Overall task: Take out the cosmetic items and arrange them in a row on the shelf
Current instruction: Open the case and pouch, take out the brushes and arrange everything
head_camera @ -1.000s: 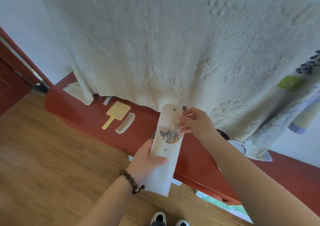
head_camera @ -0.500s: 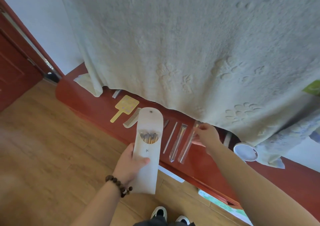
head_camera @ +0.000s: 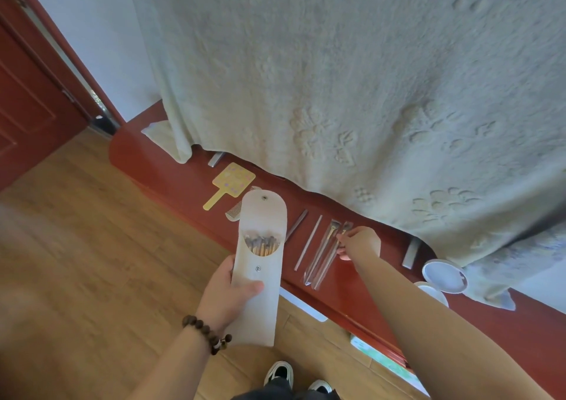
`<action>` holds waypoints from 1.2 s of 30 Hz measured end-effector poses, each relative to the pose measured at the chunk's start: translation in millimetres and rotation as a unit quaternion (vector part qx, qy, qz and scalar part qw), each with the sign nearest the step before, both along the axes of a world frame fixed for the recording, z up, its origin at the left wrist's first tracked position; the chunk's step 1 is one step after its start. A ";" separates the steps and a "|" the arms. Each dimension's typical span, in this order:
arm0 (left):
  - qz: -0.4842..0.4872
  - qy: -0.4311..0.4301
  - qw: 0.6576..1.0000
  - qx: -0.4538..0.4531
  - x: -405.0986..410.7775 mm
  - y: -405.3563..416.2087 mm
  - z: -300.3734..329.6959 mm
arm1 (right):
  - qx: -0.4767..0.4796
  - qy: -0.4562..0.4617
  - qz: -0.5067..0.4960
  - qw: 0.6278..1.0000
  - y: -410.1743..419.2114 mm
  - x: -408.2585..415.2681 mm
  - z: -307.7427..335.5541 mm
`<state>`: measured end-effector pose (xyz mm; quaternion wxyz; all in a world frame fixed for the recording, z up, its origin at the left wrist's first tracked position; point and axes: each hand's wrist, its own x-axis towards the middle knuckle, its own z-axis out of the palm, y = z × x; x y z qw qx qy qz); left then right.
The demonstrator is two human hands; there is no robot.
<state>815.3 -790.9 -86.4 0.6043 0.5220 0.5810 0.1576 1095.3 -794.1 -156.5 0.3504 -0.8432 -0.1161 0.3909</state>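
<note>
Your left hand (head_camera: 228, 292) grips the white brush pouch (head_camera: 260, 264) upright over the floor, flap open, brushes inside. Your right arm stretches to the red shelf (head_camera: 361, 289), right hand (head_camera: 358, 243) pinching the top of a sleeved brush (head_camera: 332, 254), last in a row lying there.

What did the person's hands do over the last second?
The right hand left the pouch with a wrapped brush and carried it right, down onto the shelf, beside the other laid-out brushes; its fingers are on it yet. The left hand kept holding the pouch. Mirror and comb stayed put.
</note>
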 end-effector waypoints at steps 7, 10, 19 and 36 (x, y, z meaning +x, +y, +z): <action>-0.023 -0.025 0.999 0.000 9.2 0.6 4.9 | 0.059 -0.131 0.028 0.989 -12.4 -12.2 35.3; -0.076 -0.043 0.996 0.010 16.9 1.1 12.8 | 0.175 -0.027 0.091 0.980 -7.7 -26.1 69.5; -0.147 -0.086 0.985 0.023 45.2 -2.2 27.5 | 0.347 0.086 0.107 0.928 -20.7 -13.7 152.8; -0.173 -0.197 0.965 -0.009 96.1 -13.4 98.3 | 0.406 -0.119 0.190 0.886 -95.5 -23.7 172.3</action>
